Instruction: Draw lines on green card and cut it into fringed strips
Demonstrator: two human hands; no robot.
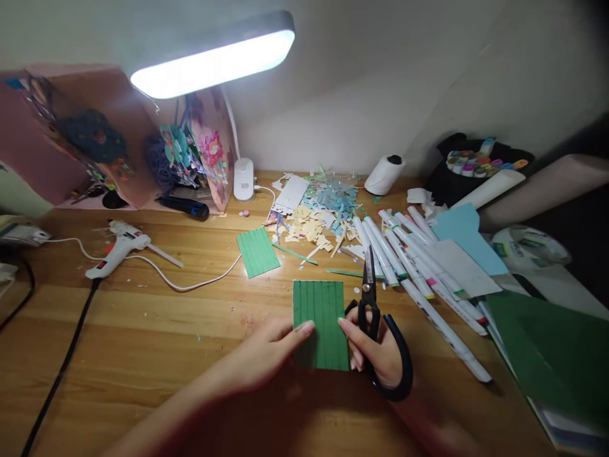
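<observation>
A green rectangular card point(321, 317) with dark lines running down it is held in front of me. My left hand point(278, 352) pinches its left edge, thumb on top. At the right edge, my right hand point(375, 355) grips the card between thumb and fingers. Black-handled scissors point(369, 298) hang on that same hand, blades together and pointing away from me; one handle loops round the outside of the hand. A second lined green card point(258, 252) lies on the table just beyond, to the left. Thin green strips point(352, 273) lie near the scissor tip.
Paper scraps point(318, 216) are heaped at the back. Several white markers point(423, 260) spread on the right, beside blue paper point(469, 235) and green sheets point(552, 349). A glue gun point(117, 251) with its cord lies left. A lit lamp point(219, 63) hangs overhead; a thread cone point(385, 176) stands behind.
</observation>
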